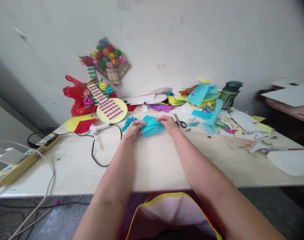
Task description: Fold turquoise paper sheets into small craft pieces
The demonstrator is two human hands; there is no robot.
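A piece of blue crepe paper (153, 129) is stretched between my two hands over the middle of the table. My left hand (135, 128) pinches its left edge, and my right hand (167, 123) grips it at the upper right. Small folded blue paper pieces (129, 123) lie just left of my left hand. Black-handled scissors (179, 122) rest on the table, right beside my right hand. A white glue gun (99, 128) with a black cord lies farther left.
A yellow power strip (24, 160) with cables runs along the left side. Behind stand a round yellow paper craft (112, 110) and paper flowers (108, 55). Paper scraps (241, 125) and a dark green bottle (231, 94) are at the right.
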